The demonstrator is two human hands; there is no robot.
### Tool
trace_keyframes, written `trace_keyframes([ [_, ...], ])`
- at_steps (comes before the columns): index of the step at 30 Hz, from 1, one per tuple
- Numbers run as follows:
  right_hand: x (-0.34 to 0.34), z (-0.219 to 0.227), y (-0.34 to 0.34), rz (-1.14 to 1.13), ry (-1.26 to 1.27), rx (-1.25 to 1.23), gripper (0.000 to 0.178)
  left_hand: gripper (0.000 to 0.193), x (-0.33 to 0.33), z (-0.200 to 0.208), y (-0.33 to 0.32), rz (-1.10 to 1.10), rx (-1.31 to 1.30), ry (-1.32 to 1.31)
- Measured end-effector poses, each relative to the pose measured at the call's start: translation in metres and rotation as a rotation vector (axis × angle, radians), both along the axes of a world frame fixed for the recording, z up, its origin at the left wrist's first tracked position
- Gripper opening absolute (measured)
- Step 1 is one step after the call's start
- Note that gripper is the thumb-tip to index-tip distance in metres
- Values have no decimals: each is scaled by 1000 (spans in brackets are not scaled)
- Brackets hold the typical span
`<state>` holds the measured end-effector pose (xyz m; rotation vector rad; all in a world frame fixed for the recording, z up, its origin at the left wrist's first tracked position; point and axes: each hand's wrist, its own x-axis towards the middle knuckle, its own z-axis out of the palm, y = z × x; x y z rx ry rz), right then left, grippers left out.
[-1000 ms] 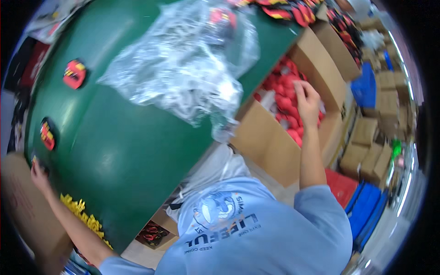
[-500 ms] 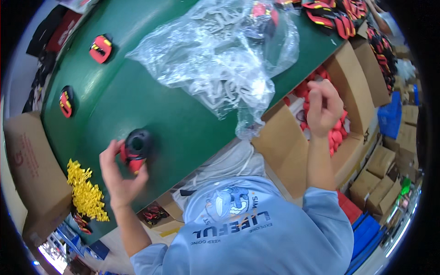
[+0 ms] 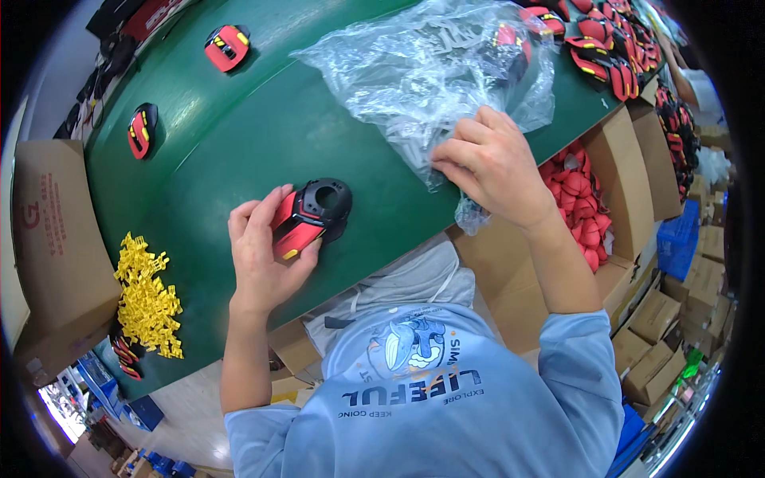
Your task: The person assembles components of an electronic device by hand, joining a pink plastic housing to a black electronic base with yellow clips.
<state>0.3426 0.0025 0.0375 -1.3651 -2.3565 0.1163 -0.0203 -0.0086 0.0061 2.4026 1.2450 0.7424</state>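
My left hand [image 3: 267, 251] is closed around a red-and-black plastic shell part [image 3: 307, 215] with yellow accents and a round hole in its black end, resting on the green table [image 3: 231, 151]. Over the near edge of a clear plastic bag [image 3: 374, 80], the fingers of my right hand [image 3: 498, 163] are pinched together. What lies between those fingertips is hidden. Inside the bag show pale grey plastic pieces [image 3: 414, 143], and a red-and-black part is seen by its far right.
Two similar red-and-black parts [image 3: 228, 48] [image 3: 142, 131] lie across the table. Small yellow pieces [image 3: 147, 299] are heaped beside a carton [image 3: 64, 231] at left. At right, an open carton [image 3: 625, 175] holds red pieces [image 3: 578, 199]; more red-and-black parts [image 3: 610, 48] are piled beyond it.
My right hand has moved left from above the carton of red pieces to the bag's near edge. The view has shifted; my left hand keeps its hold on the shell part.
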Motion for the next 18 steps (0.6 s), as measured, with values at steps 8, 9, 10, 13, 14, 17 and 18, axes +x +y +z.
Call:
trace_keyframes([
  [8, 23, 28, -13, -250, 397, -135, 7, 72, 0, -1, 2, 16, 33, -101],
  [9, 35, 29, -18, -368, 517, -193, 6, 72, 2, 1, 3, 12, 26, -116],
  [10, 48, 26, -21, -486, 633, -251, 4, 72, 0, 1, 2, 28, 27, -122],
  [13, 45, 16, -14, -510, 764, -32, 6, 73, -2, 0, 1, 39, 31, -109],
  [14, 35, 16, -14, -538, 828, 132, 7, 76, -1, 0, 1, 27, 36, -92],
  [17, -36, 27, -25, -185, 874, -47, 11, 79, 1, -1, -2, 6, 45, -77],
  [18, -59, 18, -19, -80, 822, -51, 12, 79, 0, -2, -3, 4, 62, -80],
])
